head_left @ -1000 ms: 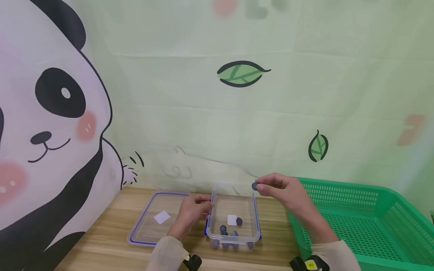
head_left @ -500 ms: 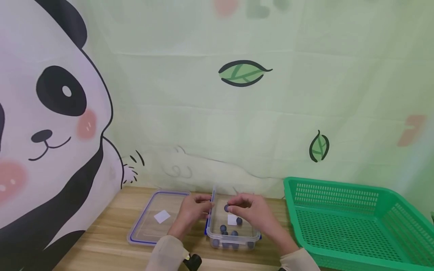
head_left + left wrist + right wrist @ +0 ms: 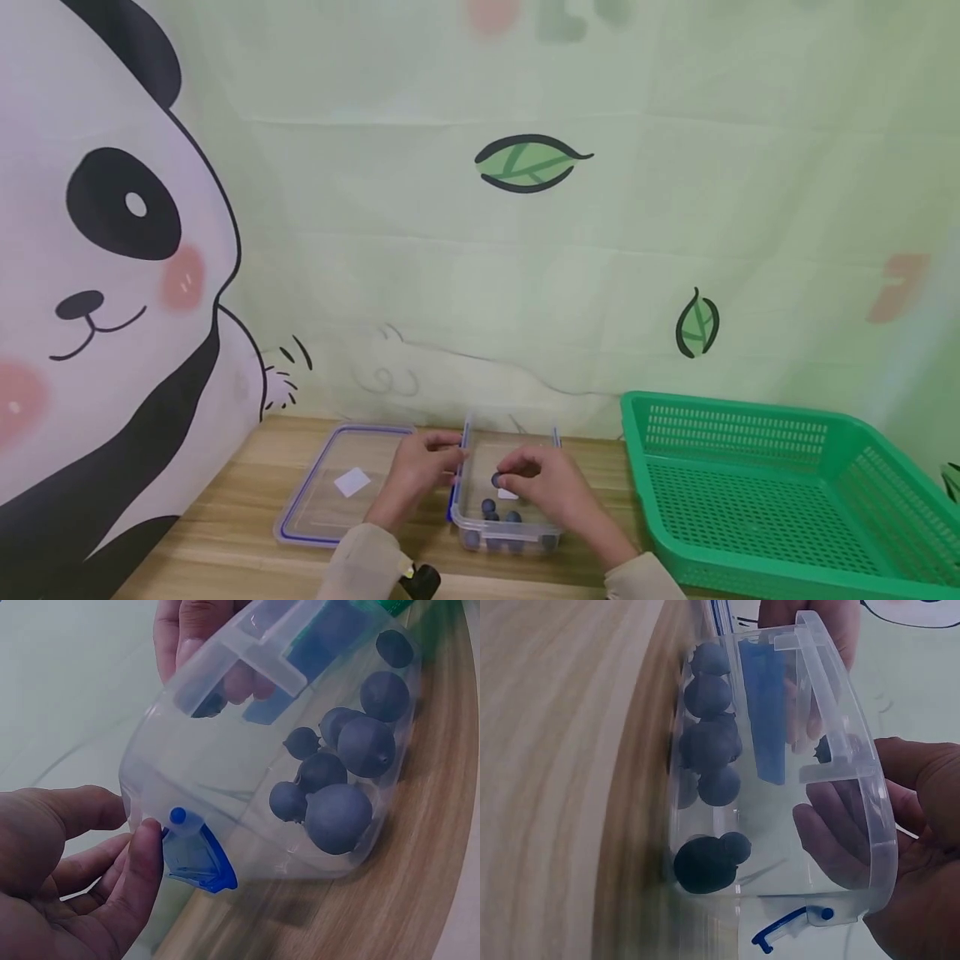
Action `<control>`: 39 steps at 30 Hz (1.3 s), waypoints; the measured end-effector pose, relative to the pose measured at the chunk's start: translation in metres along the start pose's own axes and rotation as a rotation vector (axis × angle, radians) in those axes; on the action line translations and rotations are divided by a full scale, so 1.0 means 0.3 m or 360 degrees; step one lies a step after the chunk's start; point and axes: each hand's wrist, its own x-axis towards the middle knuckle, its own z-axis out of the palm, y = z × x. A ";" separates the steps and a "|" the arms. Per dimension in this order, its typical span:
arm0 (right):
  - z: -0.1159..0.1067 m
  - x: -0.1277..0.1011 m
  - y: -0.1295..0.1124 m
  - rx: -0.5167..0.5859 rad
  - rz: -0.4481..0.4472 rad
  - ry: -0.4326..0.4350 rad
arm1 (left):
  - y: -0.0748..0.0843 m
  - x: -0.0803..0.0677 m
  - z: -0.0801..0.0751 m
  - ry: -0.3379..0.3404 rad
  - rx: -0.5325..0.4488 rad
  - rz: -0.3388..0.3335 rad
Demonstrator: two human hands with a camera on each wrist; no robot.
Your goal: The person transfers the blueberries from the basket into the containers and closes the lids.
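A clear plastic food container [image 3: 467,500] with blue latches stands on the table, several blueberries [image 3: 339,817] lying at its bottom. My left hand [image 3: 422,471] pinches the container's left side near the rim, beside a blue latch [image 3: 199,855] that hangs loose. Inside the container's opening, my right hand [image 3: 551,487] holds one blueberry [image 3: 497,480] between thumb and fingertips, above the others. Through the wall in the right wrist view this held blueberry [image 3: 823,748] shows only partly. The right hand covers part of a white square [image 3: 507,494] in the container.
Left of the container lies its clear lid [image 3: 300,512] with a blue seal and a white square [image 3: 352,482]. A green perforated basket [image 3: 637,467] stands at the right. Behind the wooden table [image 3: 217,533] hangs a printed panda backdrop [image 3: 450,292].
My right hand has carried the blueberry left from beside the green basket, then down into the container. The left hand stays at the container's side.
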 end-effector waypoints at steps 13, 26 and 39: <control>-0.007 0.004 0.014 -0.0123 0.0004 0.0020 | 0.007 -0.002 0.005 0.0008 0.0014 -0.0016; -0.006 0.003 0.005 -0.0073 0.0050 0.0038 | 0.056 -0.019 -0.034 0.0068 0.0105 0.0075; 0.087 0.046 -0.144 0.0114 -0.0118 0.0159 | 0.143 -0.057 -0.287 0.0036 0.0367 0.0263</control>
